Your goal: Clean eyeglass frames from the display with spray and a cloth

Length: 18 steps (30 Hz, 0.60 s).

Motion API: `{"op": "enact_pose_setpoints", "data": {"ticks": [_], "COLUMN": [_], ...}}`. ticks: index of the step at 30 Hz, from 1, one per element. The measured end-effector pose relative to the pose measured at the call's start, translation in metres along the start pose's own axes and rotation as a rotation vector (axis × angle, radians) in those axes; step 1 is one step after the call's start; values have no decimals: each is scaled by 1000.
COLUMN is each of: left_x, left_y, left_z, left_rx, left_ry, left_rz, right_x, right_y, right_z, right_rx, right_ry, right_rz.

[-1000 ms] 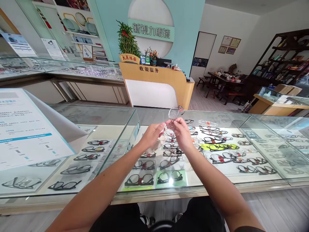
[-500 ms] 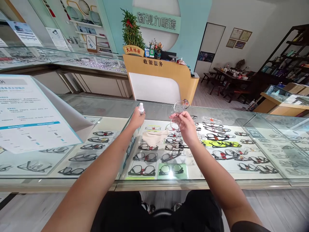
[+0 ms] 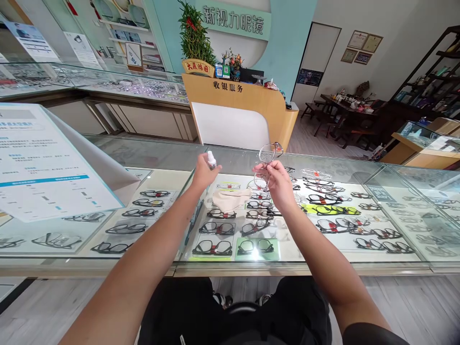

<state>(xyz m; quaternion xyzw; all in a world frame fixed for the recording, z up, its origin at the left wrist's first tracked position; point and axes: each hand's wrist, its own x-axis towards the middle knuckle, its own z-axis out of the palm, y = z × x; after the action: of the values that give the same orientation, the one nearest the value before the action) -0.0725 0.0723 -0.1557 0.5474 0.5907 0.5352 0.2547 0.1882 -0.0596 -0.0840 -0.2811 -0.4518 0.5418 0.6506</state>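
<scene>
Wrapped around a small white spray bottle (image 3: 211,161), my left hand (image 3: 204,173) is raised above the far part of the glass counter. My right hand (image 3: 280,184) pinches a pair of eyeglasses (image 3: 266,154) with a thin frame, held upright with one lens above the other. Droplets show on the upper lens; my fingers partly cover the lower one. Below and between both hands, a pale pink cloth (image 3: 230,198) lies crumpled on the counter glass.
Under the glass counter (image 3: 287,269) several rows of eyeglasses are displayed. A large printed card (image 3: 46,163) stands on the left. Beyond is a wooden cashier desk (image 3: 233,100) with a plant (image 3: 196,40). Further showcases stand at back left and right.
The spray bottle has tipped to a slant and moved slightly right in my left hand. The eyeglasses stay in my right hand almost unmoved. The view has shifted slightly.
</scene>
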Motion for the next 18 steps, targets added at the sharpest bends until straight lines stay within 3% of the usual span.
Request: {"op": "enact_pose_setpoints", "data": {"ticks": [2, 4, 5, 6, 9, 11, 14, 18], "left_x": [-8, -17, -23, -28, -43, -48, -51, -49], "left_y": [19, 40, 51, 60, 76, 75, 64, 53], "left_z": [-4, -8, -10, -11, -10, -6, 2, 10], "left_rx": [86, 165, 186, 210, 384, 514, 594, 611], "left_ry": [221, 310, 250, 92, -527, -801, -951, -958], "left_rz": [199, 414, 457, 468, 492, 519, 504, 464], "right_x": [0, 1, 1, 1, 2, 3, 3, 4], "right_y": [0, -1, -1, -1, -1, -1, 0, 1], "right_z": [-1, -2, -2, -3, -4, -4, -4, -5], "right_rx": [10, 22, 30, 37, 52, 49, 55, 73], "right_ry": [4, 12, 16, 16, 9, 3, 1, -6], "right_rz": [-2, 0, 1, 1, -9, -14, -10, -7]}}
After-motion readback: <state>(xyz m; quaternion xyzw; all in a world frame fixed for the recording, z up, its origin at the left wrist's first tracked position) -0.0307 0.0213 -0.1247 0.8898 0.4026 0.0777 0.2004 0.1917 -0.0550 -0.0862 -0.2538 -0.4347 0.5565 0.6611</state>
